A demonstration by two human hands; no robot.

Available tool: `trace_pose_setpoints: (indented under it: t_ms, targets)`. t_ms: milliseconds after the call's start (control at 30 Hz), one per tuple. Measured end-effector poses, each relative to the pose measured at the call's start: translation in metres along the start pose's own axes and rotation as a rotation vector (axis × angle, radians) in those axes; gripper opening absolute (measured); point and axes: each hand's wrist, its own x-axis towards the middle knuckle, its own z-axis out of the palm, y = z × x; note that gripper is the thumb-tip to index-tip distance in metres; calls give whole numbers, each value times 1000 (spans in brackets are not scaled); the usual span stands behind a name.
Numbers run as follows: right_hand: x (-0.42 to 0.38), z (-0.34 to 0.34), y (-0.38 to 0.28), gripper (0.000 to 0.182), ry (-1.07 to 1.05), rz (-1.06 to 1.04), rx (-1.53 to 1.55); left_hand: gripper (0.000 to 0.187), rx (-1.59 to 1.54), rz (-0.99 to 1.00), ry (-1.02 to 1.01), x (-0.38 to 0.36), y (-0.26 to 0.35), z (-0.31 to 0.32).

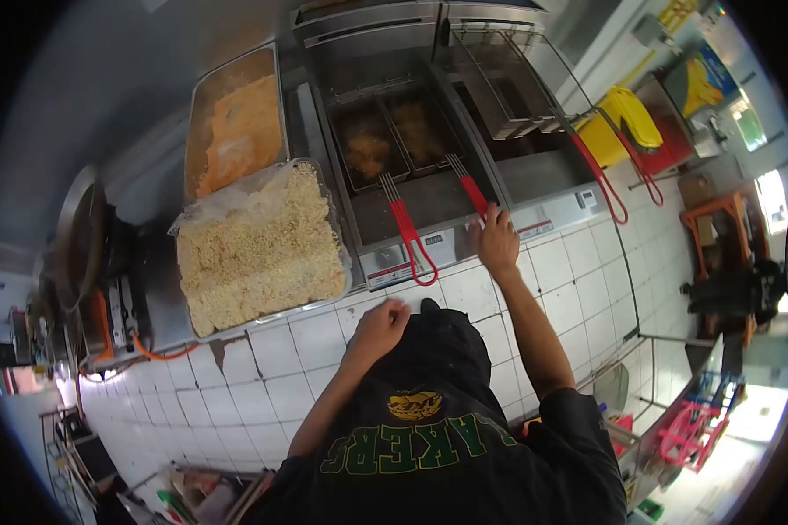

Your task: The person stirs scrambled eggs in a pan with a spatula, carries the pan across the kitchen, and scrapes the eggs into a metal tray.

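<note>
My right hand (pixel 497 238) grips the end of a red handle (pixel 473 194) on a fryer basket (pixel 420 131), which sits down in the dark oil with frying pieces in it. Beside it, a second fryer basket (pixel 368 153) holds golden pieces in the oil, and its red looped handle (pixel 403 229) reaches out over the fryer's front. Close to my body, my left hand (pixel 381 328) hovers with curled fingers and nothing visible in them, apart from the handles and the fryer (pixel 385 219).
On the left stand a tray of pale crumb coating (pixel 258 254) and a metal pan of orange-coloured powder (pixel 241 131). Raised wire baskets (pixel 517 109) hang over the right-hand fryer well, their red handles (pixel 600 179) jutting outward. A yellow bin (pixel 622 122) stands beyond. White tiles (pixel 315 337) cover the floor.
</note>
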Motion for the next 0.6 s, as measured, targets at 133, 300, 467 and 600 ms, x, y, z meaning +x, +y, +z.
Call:
trace_pose_setpoints:
  t_ms: [133, 300, 467, 600]
  targets:
    - [-23, 35, 30, 41, -135, 52, 99, 59, 179, 231, 519, 77, -7, 53]
    - [-14, 51, 52, 33, -506, 91, 256, 45, -570, -199, 286, 139, 27, 58]
    - [53, 17, 39, 11, -1126, 589, 1541, 21, -1151, -348, 77, 162, 40, 35]
    - [62, 26, 52, 12, -1274, 644, 1833, 22, -1156, -320, 105, 155, 45, 25]
